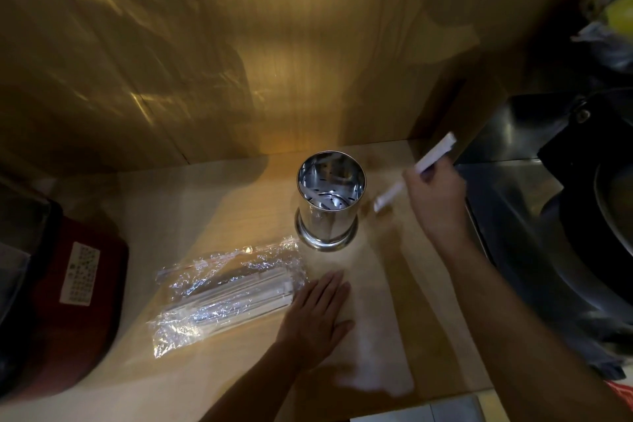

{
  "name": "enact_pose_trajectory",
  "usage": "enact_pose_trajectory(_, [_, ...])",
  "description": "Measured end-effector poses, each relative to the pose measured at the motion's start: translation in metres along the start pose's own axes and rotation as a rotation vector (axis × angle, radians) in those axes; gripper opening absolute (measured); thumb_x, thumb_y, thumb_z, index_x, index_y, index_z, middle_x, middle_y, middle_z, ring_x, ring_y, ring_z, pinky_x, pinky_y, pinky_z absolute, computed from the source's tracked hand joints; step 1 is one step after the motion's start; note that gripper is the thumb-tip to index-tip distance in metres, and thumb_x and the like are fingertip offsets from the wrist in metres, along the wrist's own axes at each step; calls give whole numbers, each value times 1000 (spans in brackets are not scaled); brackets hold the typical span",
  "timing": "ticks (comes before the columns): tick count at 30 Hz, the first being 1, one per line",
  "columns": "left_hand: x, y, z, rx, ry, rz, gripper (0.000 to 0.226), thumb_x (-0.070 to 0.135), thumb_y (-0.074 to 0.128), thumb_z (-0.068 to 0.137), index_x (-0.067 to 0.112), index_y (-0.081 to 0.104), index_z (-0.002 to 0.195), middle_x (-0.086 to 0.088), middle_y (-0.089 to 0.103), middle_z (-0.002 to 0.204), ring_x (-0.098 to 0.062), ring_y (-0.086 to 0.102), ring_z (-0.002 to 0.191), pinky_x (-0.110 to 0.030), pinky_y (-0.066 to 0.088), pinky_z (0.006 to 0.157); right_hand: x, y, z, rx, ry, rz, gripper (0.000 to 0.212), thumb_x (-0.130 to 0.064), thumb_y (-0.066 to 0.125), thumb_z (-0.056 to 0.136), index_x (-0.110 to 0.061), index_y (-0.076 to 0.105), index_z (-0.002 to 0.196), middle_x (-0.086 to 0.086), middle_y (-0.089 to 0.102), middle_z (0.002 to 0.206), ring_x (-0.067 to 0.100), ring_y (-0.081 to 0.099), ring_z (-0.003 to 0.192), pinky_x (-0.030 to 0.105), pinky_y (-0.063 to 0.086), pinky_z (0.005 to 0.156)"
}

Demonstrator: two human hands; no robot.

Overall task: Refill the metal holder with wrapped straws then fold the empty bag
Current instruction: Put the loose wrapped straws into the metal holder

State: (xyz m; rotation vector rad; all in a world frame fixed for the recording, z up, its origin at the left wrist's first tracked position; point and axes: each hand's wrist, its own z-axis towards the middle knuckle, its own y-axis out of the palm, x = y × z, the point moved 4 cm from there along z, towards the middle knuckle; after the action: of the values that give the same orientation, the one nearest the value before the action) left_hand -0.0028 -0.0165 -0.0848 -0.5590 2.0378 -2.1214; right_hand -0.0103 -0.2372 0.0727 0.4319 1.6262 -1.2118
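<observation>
Two hands: yours are well apart, each on its own job, one low at 6 o'clock and one raised at 2 o'clock.
Left hand point(317, 310): nearest you, lying flat and spread on the wooden counter point(383, 284), fingers together and gripping nothing. It sits just beside the mouth end of the bag, probably so you can steady it or draw from it.
Plastic bag point(226, 298): at 8 o'clock from the holder, clear and crinkled, lying on its side. It is not empty; white wrapped straws point(253, 291) show through it, bundled lengthwise, so folding has to wait.
Metal holder point(327, 202): upright at the middle of the counter, open top facing you. You can see down to its perforated base, with perhaps a straw or two leaning inside, though the reflections make that hard to confirm. It looks barely filled.
Right hand point(435, 195): at 2 o'clock, just right of the holder rim, closed around a few wrapped straws point(433, 156). They are tilted, lower ends angled towards the holder, which suits tipping them in.
Dark red appliance point(65, 301): off at 9 o'clock, clear of your work.
</observation>
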Motion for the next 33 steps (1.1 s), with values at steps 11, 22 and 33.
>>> enact_pose_trajectory(11, [0,1,-1,-88,-18,-27,56,52,34,89,17,52,129,-3,56,136,-17,50,127,-35,31,104,-51,44,-32,-252,-342,-259,20,-24,52,90,-6,58,84,14,64,72,26,59,64,33,43,54])
enact_pose_trajectory(22, [2,-1,1,-215,-13,-106,58,56,34,85,19,57,124,1,60,131,-13,54,122,-33,32,101,-50,52,-21,-280,-435,-491,13,-24,51,87,-15,60,86,8,67,75,31,59,72,29,32,59])
enact_pose_trajectory(33, [-33,-65,8,-18,-110,-371,20,24,43,87,13,60,90,-15,69,91,-35,62,84,-36,45,67,-76,100,-87,-397,-838,-203,12,-14,57,82,-5,65,81,10,64,52,25,57,44,31,48,46])
